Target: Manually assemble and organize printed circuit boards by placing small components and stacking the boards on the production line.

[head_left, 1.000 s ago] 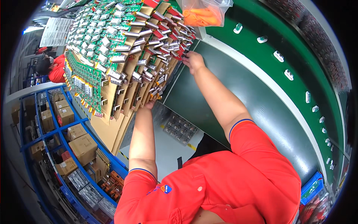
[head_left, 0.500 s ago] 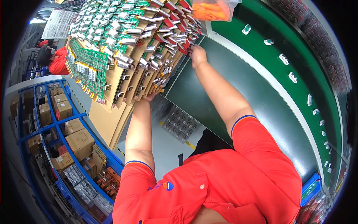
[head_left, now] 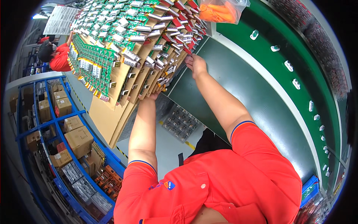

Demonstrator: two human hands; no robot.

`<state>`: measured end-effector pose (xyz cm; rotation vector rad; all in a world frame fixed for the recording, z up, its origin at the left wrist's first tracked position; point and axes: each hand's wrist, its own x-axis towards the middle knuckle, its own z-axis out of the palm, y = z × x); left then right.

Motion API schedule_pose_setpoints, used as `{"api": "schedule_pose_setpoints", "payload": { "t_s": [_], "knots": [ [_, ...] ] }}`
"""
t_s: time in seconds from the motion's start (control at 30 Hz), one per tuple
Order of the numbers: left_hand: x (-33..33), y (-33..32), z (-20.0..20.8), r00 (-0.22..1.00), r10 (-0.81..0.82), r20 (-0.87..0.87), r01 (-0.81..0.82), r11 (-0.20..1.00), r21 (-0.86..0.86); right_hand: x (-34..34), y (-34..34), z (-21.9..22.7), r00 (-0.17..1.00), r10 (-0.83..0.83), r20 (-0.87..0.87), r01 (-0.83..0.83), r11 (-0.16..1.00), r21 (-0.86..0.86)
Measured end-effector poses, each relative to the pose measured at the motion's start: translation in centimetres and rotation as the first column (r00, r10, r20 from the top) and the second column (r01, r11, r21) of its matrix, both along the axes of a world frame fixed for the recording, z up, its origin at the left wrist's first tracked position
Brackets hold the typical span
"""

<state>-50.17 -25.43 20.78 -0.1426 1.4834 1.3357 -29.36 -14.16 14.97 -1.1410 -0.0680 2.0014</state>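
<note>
A tall stack of cardboard sheets (head_left: 128, 102) layered with green circuit boards (head_left: 99, 61) fills the upper middle. Silver battery-like pouches (head_left: 138, 38) with white and red parts lie on the boards and jut from the layers. My left hand (head_left: 152, 96) grips the stack low on its near side, its fingers mostly hidden under the sheets. At the right side my right hand (head_left: 196, 66) is closed against the layers' edge with bent fingers, the tips partly out of sight. Both arms reach forward, and the stack sits beside the dark green tabletop (head_left: 238, 86).
A green conveyor belt (head_left: 278, 33) with small white parts curves along the right. Blue shelving (head_left: 56, 123) with cartons stands left. A bag of orange items (head_left: 220, 13) is beyond the stack, a tray of parts (head_left: 181, 123) below the tabletop. Another person (head_left: 56, 56) is far left.
The stack has shifted slightly to the right in view. My right hand has slid a little nearer along its edge, while my left keeps its hold. Parts on the belt have moved nearer.
</note>
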Motion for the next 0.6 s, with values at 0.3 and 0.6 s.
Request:
{"api": "schedule_pose_setpoints", "payload": {
  "t_s": [0.3, 0.6],
  "knots": [
    [-2.1, -0.2, -1.2, 0.998, -0.011, -0.061, 0.018, 0.994, 0.108, 0.9, -2.6, -0.9, 0.777, -0.239, 0.582, -0.381, 0.557, 0.738],
    [-2.4, 1.1, 4.0, 0.99, -0.093, 0.102, 0.08, 0.99, 0.118, 0.3, -4.2, 3.6, 0.58, -0.391, 0.714, -0.611, 0.37, 0.699]
  ]
}}
